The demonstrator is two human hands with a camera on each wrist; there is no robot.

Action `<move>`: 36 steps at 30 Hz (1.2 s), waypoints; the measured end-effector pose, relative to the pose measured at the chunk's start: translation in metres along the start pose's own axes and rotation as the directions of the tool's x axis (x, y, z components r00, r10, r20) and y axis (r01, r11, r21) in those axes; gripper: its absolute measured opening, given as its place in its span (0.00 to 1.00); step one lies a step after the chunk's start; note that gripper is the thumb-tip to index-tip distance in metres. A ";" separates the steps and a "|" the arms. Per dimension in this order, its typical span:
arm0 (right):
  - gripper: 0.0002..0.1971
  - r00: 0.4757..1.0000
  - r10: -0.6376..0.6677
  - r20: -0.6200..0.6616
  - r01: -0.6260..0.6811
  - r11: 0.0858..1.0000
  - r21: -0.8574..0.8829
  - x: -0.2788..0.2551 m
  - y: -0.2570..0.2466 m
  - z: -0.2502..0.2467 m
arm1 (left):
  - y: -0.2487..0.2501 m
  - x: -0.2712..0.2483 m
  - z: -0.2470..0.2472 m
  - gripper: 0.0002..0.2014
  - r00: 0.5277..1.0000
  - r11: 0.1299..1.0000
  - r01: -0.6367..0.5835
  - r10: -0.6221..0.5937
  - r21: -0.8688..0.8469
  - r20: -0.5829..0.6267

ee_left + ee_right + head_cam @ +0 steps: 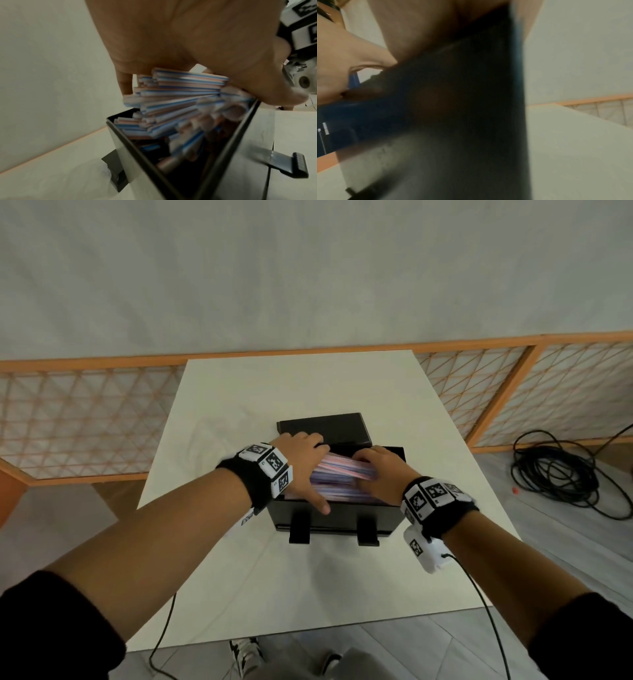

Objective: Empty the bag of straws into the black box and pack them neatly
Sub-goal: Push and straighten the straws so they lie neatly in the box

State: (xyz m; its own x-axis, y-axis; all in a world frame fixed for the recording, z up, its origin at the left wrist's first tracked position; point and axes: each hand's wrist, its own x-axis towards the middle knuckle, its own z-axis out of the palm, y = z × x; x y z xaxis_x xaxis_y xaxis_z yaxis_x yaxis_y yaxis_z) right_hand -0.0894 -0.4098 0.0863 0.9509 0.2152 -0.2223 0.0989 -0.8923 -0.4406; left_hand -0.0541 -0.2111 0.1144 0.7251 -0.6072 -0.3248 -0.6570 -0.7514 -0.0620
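Note:
The black box point(337, 517) stands open mid-table, two latches hanging on its front wall. Striped pink, blue and white straws point(342, 470) lie heaped in it, some rising above the rim. My left hand point(303, 463) lies spread over their left ends, fingers at the far rim, thumb on the front wall. My right hand point(375, 470) curls round their right ends. In the left wrist view the straws point(180, 97) fan out under my palm inside the box point(149, 166). The right wrist view shows only the blurred dark box wall point(471, 108). A faint clear sheet point(222, 440), perhaps the bag, lies left of the box.
The black lid point(325, 428) lies flat just behind the box. The white table point(308, 594) is bordered by an orange-framed lattice screen point(85, 419). A coil of black cable point(555, 474) lies on the floor at the right. Shoes point(245, 652) show below the near edge.

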 end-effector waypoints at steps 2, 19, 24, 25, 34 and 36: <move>0.30 1.000 -0.028 0.003 0.028 1.000 0.010 -0.004 0.003 -0.008 | -0.002 0.001 -0.003 0.56 1.000 1.000 -0.006 0.006 -0.025 0.014; 0.26 0.988 -0.113 0.103 0.127 0.982 -0.141 -0.037 -0.017 0.003 | 0.013 0.017 -0.020 0.43 0.998 0.999 -0.040 0.039 0.032 0.047; 0.33 0.985 -0.065 0.162 0.102 0.969 -0.227 -0.030 -0.026 0.015 | 0.021 0.018 0.000 0.57 0.999 0.993 -0.007 0.002 0.120 0.041; 0.35 0.985 -0.061 0.164 0.101 0.964 -0.246 -0.029 -0.027 0.018 | 0.021 0.018 0.004 0.60 0.999 0.990 0.004 -0.009 0.139 0.031; 0.31 0.979 0.005 0.206 0.047 0.967 -0.251 -0.021 -0.031 0.014 | 0.023 0.014 0.013 0.57 0.996 0.992 0.074 -0.069 0.099 -0.052; 0.28 0.973 -0.025 0.231 0.069 0.980 -0.184 -0.022 -0.032 0.002 | 0.025 0.014 0.013 0.56 0.996 0.992 0.085 -0.081 0.097 -0.046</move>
State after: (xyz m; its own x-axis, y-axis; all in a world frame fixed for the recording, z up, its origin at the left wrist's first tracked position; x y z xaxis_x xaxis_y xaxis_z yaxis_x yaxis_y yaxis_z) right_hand -0.1137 -0.3850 0.1041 0.8548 0.3234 -0.4059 0.2166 -0.9330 -0.2872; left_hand -0.0628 -0.2346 0.0962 0.7847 -0.5557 -0.2748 -0.6098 -0.7717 -0.1809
